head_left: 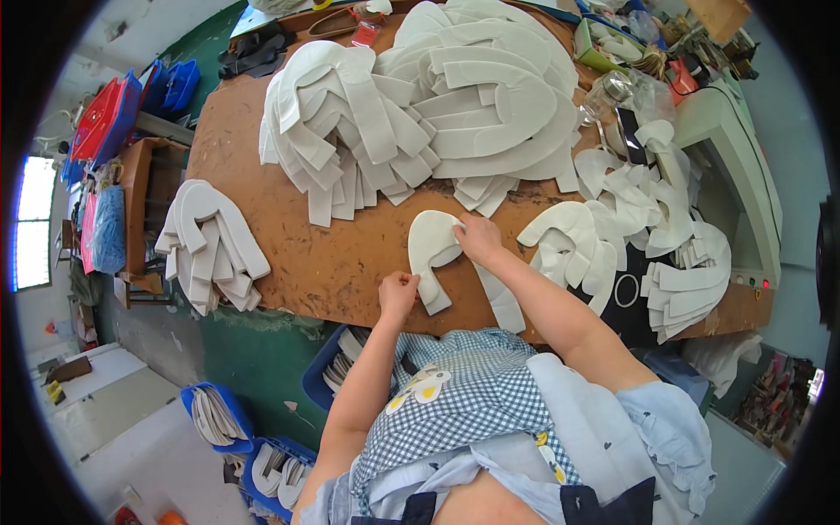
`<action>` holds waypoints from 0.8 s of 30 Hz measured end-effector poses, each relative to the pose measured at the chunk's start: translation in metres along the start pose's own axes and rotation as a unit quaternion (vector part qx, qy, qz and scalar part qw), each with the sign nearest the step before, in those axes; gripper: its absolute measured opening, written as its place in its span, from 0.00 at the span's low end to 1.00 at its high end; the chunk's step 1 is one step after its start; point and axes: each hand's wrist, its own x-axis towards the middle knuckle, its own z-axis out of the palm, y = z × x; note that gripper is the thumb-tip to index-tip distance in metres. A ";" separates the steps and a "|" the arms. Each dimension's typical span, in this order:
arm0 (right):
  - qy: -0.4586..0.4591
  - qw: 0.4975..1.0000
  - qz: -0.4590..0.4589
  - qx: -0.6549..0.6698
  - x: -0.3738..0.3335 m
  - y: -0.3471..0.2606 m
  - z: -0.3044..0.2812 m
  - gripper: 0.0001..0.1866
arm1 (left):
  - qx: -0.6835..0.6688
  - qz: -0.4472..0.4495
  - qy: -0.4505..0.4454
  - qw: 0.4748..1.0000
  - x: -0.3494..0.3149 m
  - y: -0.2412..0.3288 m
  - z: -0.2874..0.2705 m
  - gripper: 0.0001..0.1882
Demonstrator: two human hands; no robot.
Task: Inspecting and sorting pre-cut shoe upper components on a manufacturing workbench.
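A white U-shaped foam-like pad [427, 229] lies near the table's front edge, its curve pointing away from me. My left hand [398, 295] pinches the outer edge of its shorter-looking left leg. Up at the right side of the curve, my right hand [479, 239] grips the pad with thumb and fingers. My right forearm crosses over the other leg, hiding part of it. Just right of that forearm sits a fanned stack of similar white U-shaped pads [567, 223].
Large heaps of white U-shaped pads [499, 105] cover the back of the brown table [341, 271]. A smaller stack [206, 229] rests at the left edge, another [687, 293] at right. A machine [731, 166] stands far right. Blue bins [219, 420] holding pads sit lower left.
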 end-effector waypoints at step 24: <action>-0.009 0.900 0.222 0.375 -0.066 0.054 -0.020 0.09 | 0.375 0.466 -0.093 0.796 0.014 0.049 0.052 0.38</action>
